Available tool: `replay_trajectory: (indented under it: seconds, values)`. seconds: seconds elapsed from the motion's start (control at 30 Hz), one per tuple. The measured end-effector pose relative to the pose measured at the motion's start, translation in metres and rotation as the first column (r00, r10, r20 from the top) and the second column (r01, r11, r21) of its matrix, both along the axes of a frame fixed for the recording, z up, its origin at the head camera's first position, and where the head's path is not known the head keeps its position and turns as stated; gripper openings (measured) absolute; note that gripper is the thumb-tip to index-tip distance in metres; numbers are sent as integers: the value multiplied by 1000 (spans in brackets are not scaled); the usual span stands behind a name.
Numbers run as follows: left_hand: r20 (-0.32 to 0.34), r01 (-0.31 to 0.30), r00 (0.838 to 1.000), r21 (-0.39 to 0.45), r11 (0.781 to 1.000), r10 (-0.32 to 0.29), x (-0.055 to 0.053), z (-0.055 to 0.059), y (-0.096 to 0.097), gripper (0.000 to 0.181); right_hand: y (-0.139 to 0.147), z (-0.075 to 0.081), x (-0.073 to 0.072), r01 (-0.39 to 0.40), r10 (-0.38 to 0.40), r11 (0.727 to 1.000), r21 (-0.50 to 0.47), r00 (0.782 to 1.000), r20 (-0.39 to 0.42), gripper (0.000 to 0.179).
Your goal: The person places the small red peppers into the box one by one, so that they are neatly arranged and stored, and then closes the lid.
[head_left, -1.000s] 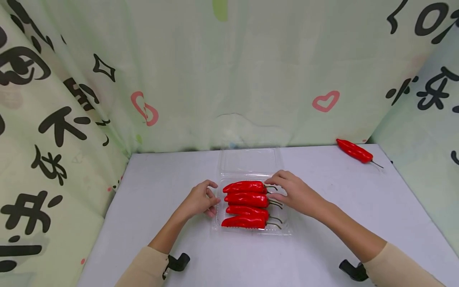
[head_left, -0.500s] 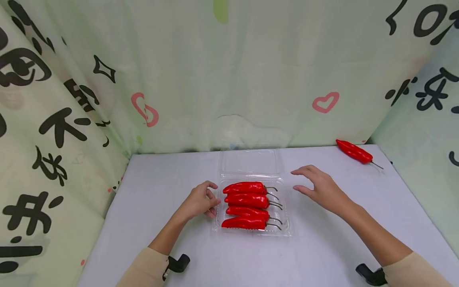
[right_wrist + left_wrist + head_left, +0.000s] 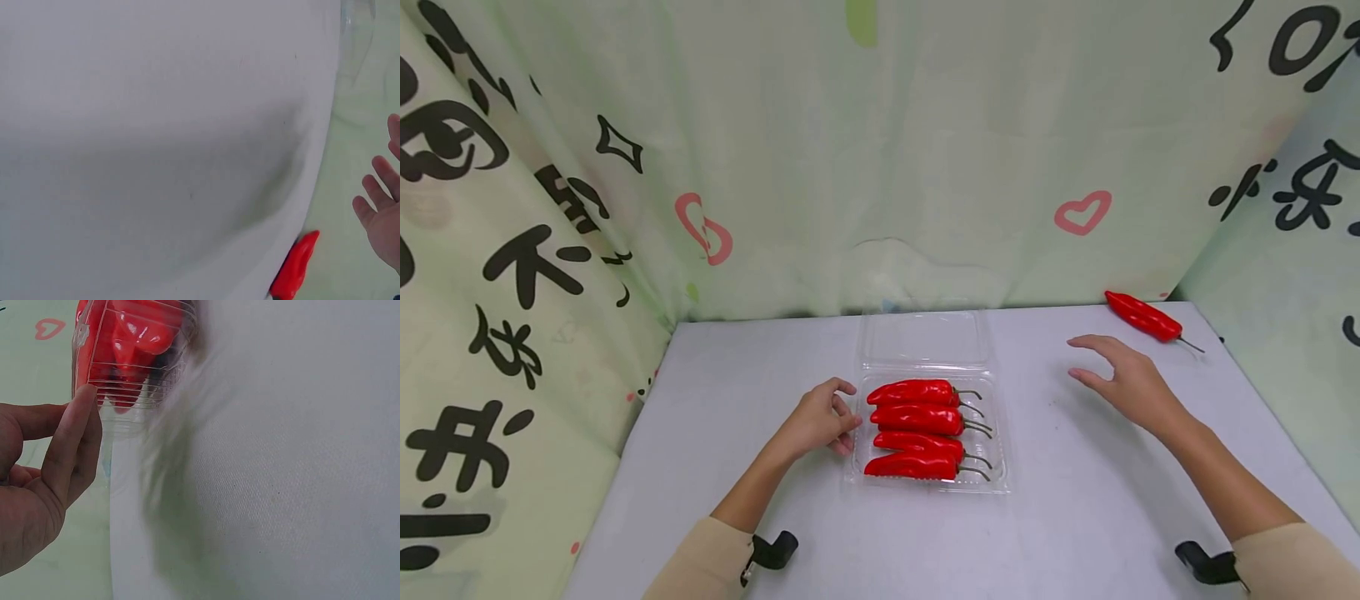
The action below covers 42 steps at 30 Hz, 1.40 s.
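Several red chili peppers (image 3: 916,419) lie side by side in a clear plastic clamshell box (image 3: 996,450), stems pointing right. Its lid (image 3: 925,337) is folded back toward the curtain. At the left rim, my left hand (image 3: 816,419) holds the box between thumb and fingers; the left wrist view has a fingertip right against the ridged wall. My right hand (image 3: 1131,385) hovers right of the box, thumb and fingers spread apart with nothing between them. Beyond it, a single red chili pepper (image 3: 1142,317) rests near the far right corner of the table, apart from the hand.
The white-covered table (image 3: 1060,517) meets a printed curtain (image 3: 887,167) along its back edge, and curtains hang on both sides too. A black wrist mount (image 3: 775,550) sticks out at the left cuff, another mount (image 3: 1206,564) at the right cuff.
My right hand has drawn away from the pepper stems at the box, moving right toward the lone pepper. The left hand and box have stayed in place.
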State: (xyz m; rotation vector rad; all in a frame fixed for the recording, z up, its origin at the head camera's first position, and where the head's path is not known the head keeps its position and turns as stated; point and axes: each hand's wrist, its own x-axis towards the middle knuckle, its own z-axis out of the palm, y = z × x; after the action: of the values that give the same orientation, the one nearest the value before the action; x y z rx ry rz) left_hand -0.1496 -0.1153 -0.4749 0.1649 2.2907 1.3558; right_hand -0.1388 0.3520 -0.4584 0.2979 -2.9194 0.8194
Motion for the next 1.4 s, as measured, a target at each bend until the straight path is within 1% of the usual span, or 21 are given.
replay_trajectory:
  seconds: [0.1,0.2,0.33,0.43,0.63,0.87,1.03,1.17,1.4]
  values:
    - [-5,6,1000,-4,1000,-6,0,0,0,48,17,-3,-5,48,-48,999,5,998,36,56]
    - [-7,7,1000,-5,1000,-7,0,1,0,48,32,-7,-10,93,-94,995,17,994,49,57]
    - [-2,1,1000,-9,1000,-1,-1,1,0,48,49,-12,-18,134,-136,990,34,989,57,58]
    - [-3,3,1000,-10,1000,-3,-1,0,1,47,60,-13,-23,151,-156,987,53,984,85,61]
    - [-2,0,1000,-13,1000,0,-1,0,2,47,78,-12,-32,184,-194,980,78,971,139,69]
    - [-4,-6,1000,-9,1000,6,-1,-1,2,47,94,-17,-36,244,-251,967,69,959,131,62]
    - [1,-6,1000,-10,1000,6,-1,-1,1,46,102,-16,-41,293,-304,952,90,940,153,68]
    - [-3,0,1000,-10,1000,-1,-1,-1,1,47,107,-16,-47,299,-316,947,120,932,177,75]
    - [-11,8,1000,-14,1000,-9,-1,-1,1,47,118,-21,-61,259,-293,950,175,932,211,79]
